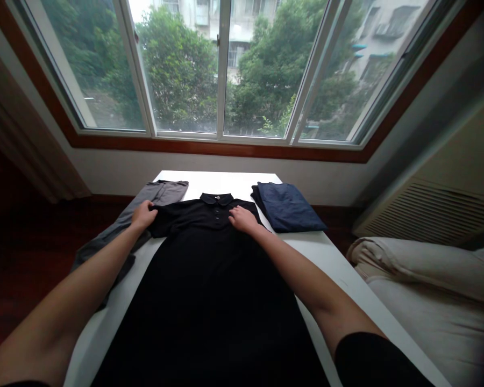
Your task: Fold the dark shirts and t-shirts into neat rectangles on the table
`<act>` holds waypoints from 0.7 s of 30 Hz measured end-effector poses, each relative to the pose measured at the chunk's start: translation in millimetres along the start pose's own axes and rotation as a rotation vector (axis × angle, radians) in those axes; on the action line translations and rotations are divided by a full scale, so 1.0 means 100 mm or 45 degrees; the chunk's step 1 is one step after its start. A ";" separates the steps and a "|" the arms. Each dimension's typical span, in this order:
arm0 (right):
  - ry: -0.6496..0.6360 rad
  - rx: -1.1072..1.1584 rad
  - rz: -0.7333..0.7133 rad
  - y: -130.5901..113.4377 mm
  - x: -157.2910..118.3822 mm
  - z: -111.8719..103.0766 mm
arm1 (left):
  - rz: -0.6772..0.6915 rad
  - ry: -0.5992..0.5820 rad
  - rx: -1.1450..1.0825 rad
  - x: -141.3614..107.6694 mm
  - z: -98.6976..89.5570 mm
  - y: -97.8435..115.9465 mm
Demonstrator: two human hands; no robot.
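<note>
Head view: black shirt (210, 279) lies on the white worktop (339, 274), long axis running from far collar (216, 200) toward the person; left hand (144, 215) pinches the sleeve edge (158, 221), right hand (244, 219), nearer the collar, rests slightly spread.

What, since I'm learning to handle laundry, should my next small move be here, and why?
Probably draw the sleeve in over the black polo shirt: your left hand holds its end, it juts out sideways, and your right hand rests by the buttons, where it could steady the cloth.
</note>
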State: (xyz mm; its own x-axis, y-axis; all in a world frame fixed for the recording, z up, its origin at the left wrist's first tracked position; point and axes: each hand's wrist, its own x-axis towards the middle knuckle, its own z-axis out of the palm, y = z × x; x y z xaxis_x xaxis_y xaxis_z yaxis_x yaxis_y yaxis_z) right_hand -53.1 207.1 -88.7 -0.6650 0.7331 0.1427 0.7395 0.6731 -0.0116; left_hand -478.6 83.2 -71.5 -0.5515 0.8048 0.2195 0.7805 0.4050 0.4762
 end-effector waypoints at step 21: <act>-0.148 0.348 -0.257 -1.25 1.71 0.44 | 0.174 -0.399 -1.094 -0.38 0.05 0.65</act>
State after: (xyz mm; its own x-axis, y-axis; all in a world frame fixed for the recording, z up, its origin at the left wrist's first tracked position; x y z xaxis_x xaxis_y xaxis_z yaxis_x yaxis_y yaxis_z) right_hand -263.7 252.2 -106.7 -0.8140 0.5782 0.0558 0.5471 0.7953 -0.2610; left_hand -405.2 80.7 -52.8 -0.2680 0.9533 0.1393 0.2773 -0.0622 0.9588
